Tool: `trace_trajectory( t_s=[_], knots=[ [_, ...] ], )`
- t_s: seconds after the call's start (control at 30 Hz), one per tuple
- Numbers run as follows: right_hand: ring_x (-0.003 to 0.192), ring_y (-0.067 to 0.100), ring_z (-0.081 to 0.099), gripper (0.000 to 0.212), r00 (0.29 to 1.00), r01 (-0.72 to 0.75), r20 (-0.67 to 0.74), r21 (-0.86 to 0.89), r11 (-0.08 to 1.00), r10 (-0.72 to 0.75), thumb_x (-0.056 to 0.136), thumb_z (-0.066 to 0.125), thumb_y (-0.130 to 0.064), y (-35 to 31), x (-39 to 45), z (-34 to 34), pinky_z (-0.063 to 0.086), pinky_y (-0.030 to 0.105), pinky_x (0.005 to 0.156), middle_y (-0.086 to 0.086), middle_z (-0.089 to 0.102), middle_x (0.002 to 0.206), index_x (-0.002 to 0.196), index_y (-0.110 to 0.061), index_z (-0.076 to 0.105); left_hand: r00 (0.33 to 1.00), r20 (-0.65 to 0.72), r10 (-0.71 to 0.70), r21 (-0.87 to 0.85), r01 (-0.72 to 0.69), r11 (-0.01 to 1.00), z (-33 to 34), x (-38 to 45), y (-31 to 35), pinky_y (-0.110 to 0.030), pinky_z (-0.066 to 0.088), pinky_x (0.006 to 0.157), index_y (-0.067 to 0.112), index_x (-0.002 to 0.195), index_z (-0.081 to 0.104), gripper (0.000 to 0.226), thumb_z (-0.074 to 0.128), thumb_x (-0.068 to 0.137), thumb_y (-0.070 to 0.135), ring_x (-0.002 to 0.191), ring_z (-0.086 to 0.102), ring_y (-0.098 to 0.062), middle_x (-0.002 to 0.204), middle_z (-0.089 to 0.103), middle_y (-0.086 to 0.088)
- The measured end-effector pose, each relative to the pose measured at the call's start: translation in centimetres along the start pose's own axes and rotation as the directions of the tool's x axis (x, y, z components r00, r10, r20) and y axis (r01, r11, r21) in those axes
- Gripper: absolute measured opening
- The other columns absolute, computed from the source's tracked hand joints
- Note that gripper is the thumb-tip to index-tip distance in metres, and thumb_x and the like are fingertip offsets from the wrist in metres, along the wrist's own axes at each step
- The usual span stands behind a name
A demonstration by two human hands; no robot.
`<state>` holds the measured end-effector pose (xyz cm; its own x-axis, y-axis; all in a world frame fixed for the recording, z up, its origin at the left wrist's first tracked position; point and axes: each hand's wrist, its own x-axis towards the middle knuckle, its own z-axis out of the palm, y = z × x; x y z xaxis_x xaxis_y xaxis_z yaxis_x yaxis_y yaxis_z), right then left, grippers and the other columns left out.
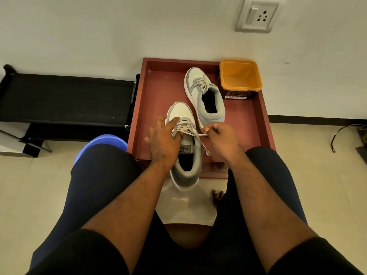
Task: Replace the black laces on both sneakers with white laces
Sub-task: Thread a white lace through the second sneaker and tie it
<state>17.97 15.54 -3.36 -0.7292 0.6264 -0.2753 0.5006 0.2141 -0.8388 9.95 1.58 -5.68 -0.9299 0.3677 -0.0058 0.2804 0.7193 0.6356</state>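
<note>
On the red tray [158,92], the near sneaker [185,155] is pinned by the flat left hand [163,139]; its white lace end [201,134] is pinched rightward by the right hand [220,136].

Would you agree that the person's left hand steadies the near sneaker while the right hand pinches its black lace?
Not quite: the lace pinched by the right hand is white, not black, as the head view shows. The left hand does steady the near sneaker.
</note>
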Motion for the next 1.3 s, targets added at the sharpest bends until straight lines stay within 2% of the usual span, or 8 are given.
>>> trace_trajectory(
  t_s=[0.17, 0.33, 0.47, 0.7, 0.87, 1.0, 1.17, 1.3],
  knots=[
    [0.064, 0.003, 0.048, 0.028, 0.958, -0.148, -0.187, 0.336, 0.930, 0.219, 0.086, 0.068, -0.016, 1.1, 0.9, -1.4, 0.041, 0.021, 0.059, -0.006, 0.060, 0.084, 0.113, -0.021, 0.066, 0.990, -0.074, -0.119, -0.230, 0.099, 0.968, -0.4, 0.1, 0.1, -0.014, 0.036, 0.091, 0.020, 0.136, 0.054, 0.047, 0.062, 0.091, 0.011, 0.105, 0.045, -0.006, 0.126, 0.045, -0.001],
    [0.077, 0.016, 0.062, 0.014, 0.970, -0.241, -0.056, -0.135, 0.961, 0.236, 0.078, 0.073, -0.013, 2.0, 0.7, -1.5, 0.049, 0.026, 0.069, -0.002, 0.067, 0.078, 0.084, -0.023, 0.067, 0.970, -0.146, -0.193, -0.279, 0.147, 0.949, -0.6, 0.6, -0.3, -0.015, 0.039, 0.091, 0.019, 0.131, 0.058, 0.044, 0.063, 0.089, 0.006, 0.105, 0.049, -0.009, 0.126, 0.047, -0.002],
    [0.090, 0.023, 0.065, 0.024, 0.966, -0.202, 0.050, -0.462, 0.864, 0.252, 0.080, 0.067, -0.019, 2.6, 0.9, -0.6, 0.055, 0.037, 0.081, 0.000, 0.068, 0.097, 0.102, -0.025, 0.067, 0.971, -0.160, -0.178, -0.253, 0.134, 0.958, -0.9, 0.6, -0.7, -0.007, 0.036, 0.085, 0.018, 0.129, 0.060, 0.042, 0.064, 0.089, 0.008, 0.105, 0.049, -0.007, 0.125, 0.048, 0.000],
    [0.095, 0.024, 0.062, 0.052, 0.934, 0.086, 0.350, -0.427, 0.900, 0.076, 0.081, 0.067, -0.012, 1.9, 0.1, 1.3, 0.050, 0.031, 0.088, 0.006, 0.067, 0.106, 0.131, -0.018, 0.056, 0.978, -0.103, -0.183, -0.296, 0.145, 0.944, -1.1, 0.9, -1.2, -0.013, 0.037, 0.088, 0.019, 0.127, 0.062, 0.041, 0.069, 0.087, 0.014, 0.107, 0.048, -0.006, 0.123, 0.052, 0.001],
    [0.092, 0.026, 0.062, 0.007, 0.968, 0.018, 0.215, -0.580, 0.814, 0.132, 0.085, 0.063, -0.023, 2.4, 0.5, 2.5, 0.047, 0.039, 0.088, 0.000, 0.068, 0.088, 0.086, -0.027, 0.068, 0.991, -0.042, -0.124, -0.343, 0.103, 0.934, -1.2, 1.1, -1.8, -0.018, 0.042, 0.093, 0.020, 0.122, 0.065, 0.040, 0.073, 0.083, 0.012, 0.112, 0.055, -0.011, 0.118, 0.061, 0.003],
    [0.108, 0.023, 0.053, 0.024, 0.995, -0.078, 0.013, -0.561, 0.824, 0.103, 0.087, 0.061, -0.016, 1.7, 0.8, 1.3, 0.035, 0.037, 0.092, -0.004, 0.065, 0.106, 0.100, -0.033, 0.071, 0.993, 0.035, -0.110, -0.366, 0.116, 0.924, -1.4, 1.5, -2.3, -0.029, 0.049, 0.098, 0.022, 0.120, 0.065, 0.044, 0.075, 0.080, 0.008, 0.109, 0.059, -0.009, 0.115, 0.064, 0.007],
    [0.096, 0.024, 0.064, 0.024, 0.998, -0.053, -0.046, -0.290, 0.956, 0.041, 0.091, 0.051, -0.007, 1.8, 1.2, 1.2, 0.050, 0.031, 0.084, 0.005, 0.069, 0.107, 0.105, -0.014, 0.070, 0.989, 0.116, -0.091, -0.371, 0.128, 0.920, -1.8, 1.5, -1.9, -0.027, 0.057, 0.085, 0.025, 0.122, 0.065, 0.049, 0.070, 0.081, -0.001, 0.079, 0.063, -0.003, 0.115, 0.065, 0.009],
    [0.095, 0.033, 0.063, 0.019, 0.996, -0.052, 0.040, -0.501, 0.864, 0.082, 0.093, 0.054, -0.026, 2.4, 1.3, 3.1, 0.053, 0.040, 0.083, 0.010, 0.068, 0.105, 0.105, -0.015, 0.063, 0.983, 0.176, -0.057, -0.358, 0.118, 0.926, -2.1, 1.2, -1.6, -0.032, 0.059, 0.080, 0.024, 0.124, 0.064, 0.052, 0.070, 0.080, -0.003, 0.061, 0.056, -0.003, 0.113, 0.065, 0.009]
  ],
)
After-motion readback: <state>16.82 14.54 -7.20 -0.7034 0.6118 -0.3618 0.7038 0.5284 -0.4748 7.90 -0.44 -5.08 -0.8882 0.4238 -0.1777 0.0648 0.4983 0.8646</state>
